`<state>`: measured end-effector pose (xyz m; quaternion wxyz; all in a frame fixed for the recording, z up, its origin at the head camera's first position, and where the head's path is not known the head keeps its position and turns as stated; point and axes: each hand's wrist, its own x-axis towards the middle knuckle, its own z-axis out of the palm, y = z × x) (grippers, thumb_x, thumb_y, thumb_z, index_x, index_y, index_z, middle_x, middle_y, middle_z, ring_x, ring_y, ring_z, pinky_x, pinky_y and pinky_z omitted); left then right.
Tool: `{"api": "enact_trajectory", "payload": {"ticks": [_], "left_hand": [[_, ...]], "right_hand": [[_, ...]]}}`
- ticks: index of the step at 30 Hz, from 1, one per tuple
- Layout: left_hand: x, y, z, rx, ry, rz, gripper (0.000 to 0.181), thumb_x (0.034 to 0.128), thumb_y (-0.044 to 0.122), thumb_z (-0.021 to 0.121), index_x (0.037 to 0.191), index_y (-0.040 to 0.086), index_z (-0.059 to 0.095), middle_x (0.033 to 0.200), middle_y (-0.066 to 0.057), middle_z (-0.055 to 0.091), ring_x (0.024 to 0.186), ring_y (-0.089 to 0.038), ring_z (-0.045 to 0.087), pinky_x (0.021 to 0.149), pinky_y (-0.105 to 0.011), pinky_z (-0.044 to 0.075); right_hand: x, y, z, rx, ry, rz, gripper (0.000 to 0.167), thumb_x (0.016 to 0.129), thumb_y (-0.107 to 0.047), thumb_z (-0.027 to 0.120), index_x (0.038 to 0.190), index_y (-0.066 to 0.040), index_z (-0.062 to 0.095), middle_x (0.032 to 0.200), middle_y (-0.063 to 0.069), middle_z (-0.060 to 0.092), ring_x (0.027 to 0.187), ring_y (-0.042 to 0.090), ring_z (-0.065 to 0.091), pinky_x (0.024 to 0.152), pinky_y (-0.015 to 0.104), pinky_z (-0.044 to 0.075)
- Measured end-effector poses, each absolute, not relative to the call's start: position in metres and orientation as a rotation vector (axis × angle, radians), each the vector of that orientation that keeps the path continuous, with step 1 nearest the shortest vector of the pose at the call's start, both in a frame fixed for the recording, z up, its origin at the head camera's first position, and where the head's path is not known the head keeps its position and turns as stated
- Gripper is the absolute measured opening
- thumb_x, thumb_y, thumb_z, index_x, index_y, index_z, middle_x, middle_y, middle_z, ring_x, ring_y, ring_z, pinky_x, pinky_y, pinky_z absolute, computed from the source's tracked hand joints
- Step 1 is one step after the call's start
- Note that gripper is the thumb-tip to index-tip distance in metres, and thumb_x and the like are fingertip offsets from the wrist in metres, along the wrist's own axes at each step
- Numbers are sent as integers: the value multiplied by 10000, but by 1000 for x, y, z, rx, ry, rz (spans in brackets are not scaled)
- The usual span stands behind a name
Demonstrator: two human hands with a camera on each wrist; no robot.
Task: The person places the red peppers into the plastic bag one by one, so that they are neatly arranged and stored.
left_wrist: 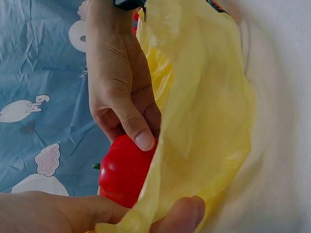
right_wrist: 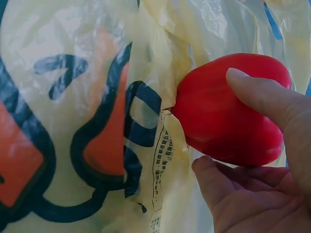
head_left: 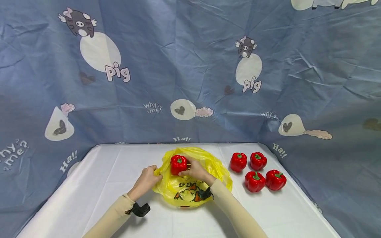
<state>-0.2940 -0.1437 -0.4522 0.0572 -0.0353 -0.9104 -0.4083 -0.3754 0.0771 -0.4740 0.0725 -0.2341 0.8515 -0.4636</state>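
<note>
A glossy, bright red bell pepper (head_left: pixel 177 165) with smooth, rounded lobes and a green stem sits in the lower middle of the head view, at the mouth of a crinkled, translucent yellow bag (head_left: pixel 215 170) with black and orange print. The right hand's (head_left: pixel 197 171) thumb and fingers grip it; the left hand's (head_left: pixel 149 178) pinch the bag's edge.

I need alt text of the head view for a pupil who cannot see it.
A person's right hand holds a red pepper at the mouth of a yellow bag while the left hand grips its edge. Four more peppers sit to the right on a white table.
</note>
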Motion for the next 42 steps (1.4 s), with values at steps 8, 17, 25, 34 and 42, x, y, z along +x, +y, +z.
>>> {"api": "enact_trajectory", "payload": {"ticks": [8,17,25,34,42], "left_hand": [[-296,-142,-455,-117,-2767,-1217,156,795,55,610,725,54,471,635,-22,387,548,-133,413,474,-238,324],[-297,-142,-459,-122,-2764,-1209,131,790,58,605,744,47,483,640,-29,394,558,-137,420,478,-243,333],[-296,-144,-457,-126,-2766,-1224,116,787,63,609,757,41,499,645,-40,427,557,-138,433,475,-246,346],[-296,-145,-456,-117,-2776,-1193,129,785,53,604,746,45,482,636,-33,401,558,-142,424,484,-249,340],[-297,-144,-457,-133,-2773,-1181,121,786,45,604,749,40,490,640,-34,408,564,-143,425,487,-248,340]], "right_hand": [[-373,84,-474,-687,2510,-1410,759,819,-229,761,1445,-37,377,1366,148,531,1218,319,553,983,417,480],[-365,102,-470,-642,2537,-1331,837,819,-285,757,1462,22,317,1344,210,527,1219,352,543,983,448,474],[-346,127,-458,-697,2489,-1323,889,814,-407,741,1493,-60,284,1411,195,475,1274,347,496,1003,460,456],[-319,157,-438,-722,2437,-1508,812,840,-270,738,1496,-120,284,1420,136,476,1297,364,481,1013,457,450],[-300,196,-425,-730,2474,-1573,793,807,-274,767,1464,-151,340,1412,140,480,1303,371,473,1032,497,417]]}}
